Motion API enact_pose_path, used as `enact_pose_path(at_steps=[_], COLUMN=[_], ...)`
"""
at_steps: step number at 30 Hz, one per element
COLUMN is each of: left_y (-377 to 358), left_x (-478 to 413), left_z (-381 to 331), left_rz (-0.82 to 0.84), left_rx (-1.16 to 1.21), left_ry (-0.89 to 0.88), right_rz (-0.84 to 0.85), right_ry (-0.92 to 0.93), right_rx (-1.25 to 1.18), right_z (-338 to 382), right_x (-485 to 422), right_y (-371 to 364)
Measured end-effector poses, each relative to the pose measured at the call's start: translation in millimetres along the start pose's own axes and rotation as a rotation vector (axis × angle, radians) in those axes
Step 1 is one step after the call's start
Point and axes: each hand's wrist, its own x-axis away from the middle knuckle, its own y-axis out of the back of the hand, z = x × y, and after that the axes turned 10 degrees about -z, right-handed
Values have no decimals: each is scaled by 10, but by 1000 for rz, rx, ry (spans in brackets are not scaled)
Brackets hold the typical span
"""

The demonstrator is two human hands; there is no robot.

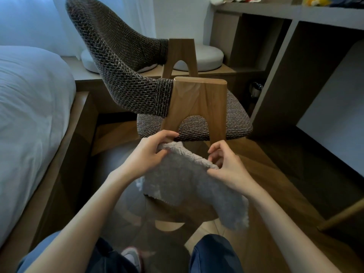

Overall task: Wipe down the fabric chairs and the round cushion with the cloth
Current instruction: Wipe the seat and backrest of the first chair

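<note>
Blue-trousered knees (pixel 214 253) frame the bottom of the view; above them the left hand (pixel 151 152) and right hand (pixel 226 166) each pinch the top edge of the fluffy grey cloth (pixel 187 184), held in the air just before the brown woven-fabric chair with wooden arm frames (pixel 236 119). Soft, light and limp, it should fold anywhere; bunching it into one palm seems the surest hold for wiping. Its held edge runs left to right, dipping rightward; the rest hangs toward the wooden floor (pixel 285 184); the round white cushion (pixel 208 56) sits behind the chair, probably on a low ledge.
</note>
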Motion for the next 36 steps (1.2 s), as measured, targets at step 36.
enact_pose_path(at_steps=[36], left_y=[-229], left_x=[-15], left_z=[-299], left_rz=[248], left_rx=[988], left_ry=[899], right_rz=[-95], right_ry=[-145], right_rx=[-11], right_z=[-108], right_x=[-97], right_y=[457])
